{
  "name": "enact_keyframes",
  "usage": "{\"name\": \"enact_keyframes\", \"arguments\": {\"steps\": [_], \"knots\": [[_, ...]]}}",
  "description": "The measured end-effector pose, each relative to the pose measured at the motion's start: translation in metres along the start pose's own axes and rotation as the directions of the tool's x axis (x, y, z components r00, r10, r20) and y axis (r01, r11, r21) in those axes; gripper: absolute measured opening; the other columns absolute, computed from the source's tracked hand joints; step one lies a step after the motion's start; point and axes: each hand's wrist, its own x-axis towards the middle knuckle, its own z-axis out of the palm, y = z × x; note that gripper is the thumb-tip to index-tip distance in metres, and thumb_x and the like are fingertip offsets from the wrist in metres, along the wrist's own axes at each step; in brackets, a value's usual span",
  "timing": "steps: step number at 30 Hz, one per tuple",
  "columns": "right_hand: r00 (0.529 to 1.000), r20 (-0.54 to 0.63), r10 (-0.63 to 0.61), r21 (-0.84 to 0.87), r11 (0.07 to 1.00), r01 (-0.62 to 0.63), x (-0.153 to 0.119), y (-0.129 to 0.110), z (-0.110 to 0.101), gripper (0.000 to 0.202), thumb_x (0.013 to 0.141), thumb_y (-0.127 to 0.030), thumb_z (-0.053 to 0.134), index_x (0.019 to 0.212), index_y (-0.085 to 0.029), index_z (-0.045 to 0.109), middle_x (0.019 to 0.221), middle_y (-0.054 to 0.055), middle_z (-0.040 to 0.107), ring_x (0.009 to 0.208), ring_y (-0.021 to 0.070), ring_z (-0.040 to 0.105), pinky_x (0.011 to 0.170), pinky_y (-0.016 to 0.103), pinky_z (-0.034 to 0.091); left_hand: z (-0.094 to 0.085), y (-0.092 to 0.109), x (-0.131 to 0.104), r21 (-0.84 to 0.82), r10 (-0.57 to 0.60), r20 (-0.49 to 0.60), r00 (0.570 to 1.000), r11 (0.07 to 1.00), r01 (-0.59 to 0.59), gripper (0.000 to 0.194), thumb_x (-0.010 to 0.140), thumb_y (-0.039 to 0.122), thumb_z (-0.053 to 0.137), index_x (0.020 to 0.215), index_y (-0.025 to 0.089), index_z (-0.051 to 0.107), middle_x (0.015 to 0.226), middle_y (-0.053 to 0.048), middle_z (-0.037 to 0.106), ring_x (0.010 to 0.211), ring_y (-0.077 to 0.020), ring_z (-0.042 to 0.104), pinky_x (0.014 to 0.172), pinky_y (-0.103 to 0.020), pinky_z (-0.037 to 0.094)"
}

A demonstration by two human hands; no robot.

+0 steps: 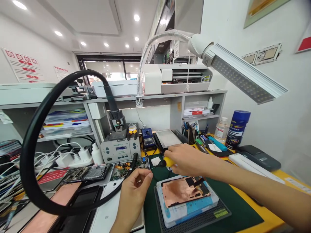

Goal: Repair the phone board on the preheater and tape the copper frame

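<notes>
Above the green mat [239,205], the right hand [184,158] has its grip closed round the yellow handle [168,161] of a tool, whose black front end points left, just beside a small white pad [155,160]. The left hand [134,194] is raised to the left of it, fingers curled and the thumb brought close to the forefinger; whether that grip pinches anything thin I cannot tell. In front of the right forearm a copper-coloured panel [173,191] lies with its copper face up on a blue and white box [195,207], which sits on a dark ribbed pad [206,223] upon the mat. Beyond the left hand is a tray of circuit parts [119,171], with a grey station [120,151] behind it. A thick black hose [26,155] makes a large loop on the left and passes close by the left hand. Flat white panels [107,208] lie beside and beneath that hand. Yellow surface [290,174] shows at the right, near a blue spray can [237,129] and a clear bottle [221,129]. A lamp [243,76] hangs overhead.
</notes>
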Motion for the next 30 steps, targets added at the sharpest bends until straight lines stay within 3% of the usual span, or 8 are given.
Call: {"name": "enact_keyframes", "arguments": {"steps": [5,11,30], "knots": [[1.000,0.009,-0.020,-0.102,0.995,0.020,0.005,-0.002,0.003,0.018,0.075,-0.015,0.059,0.092,-0.014,0.064,0.085,0.011,0.067,0.077,0.0245,0.064,0.059,0.029,0.037,-0.002,0.000,-0.001,0.108,0.040,0.011,0.999,0.993,-0.041,0.030,0.083,0.049,0.063,0.084,0.020,0.068,0.077,-0.002,0.065,0.070,-0.0151,0.054,0.064,-0.025,0.042],[0.999,0.007,-0.039,-0.150,0.988,0.039,0.002,-0.004,-0.002,0.018,0.077,-0.015,0.058,0.093,-0.014,0.065,0.086,0.009,0.066,0.077,0.0236,0.064,0.059,0.028,0.038,-0.001,-0.002,0.000,0.198,0.010,-0.010,1.000,0.980,-0.008,0.031,0.082,0.051,0.061,0.082,0.021,0.067,0.074,-0.001,0.065,0.067,-0.0148,0.054,0.063,-0.026,0.041],[0.995,-0.017,-0.098,-0.280,0.956,0.089,0.007,-0.015,-0.009,0.014,0.083,-0.016,0.062,0.096,-0.013,0.066,0.085,0.011,0.062,0.079,0.0257,0.058,0.062,0.033,0.040,-0.002,-0.006,0.001,0.199,-0.031,-0.013,0.999,0.979,0.033,0.036,0.078,0.055,0.060,0.079,0.020,0.068,0.076,-0.004,0.069,0.070,-0.0184,0.058,0.066,-0.028,0.042]]}}
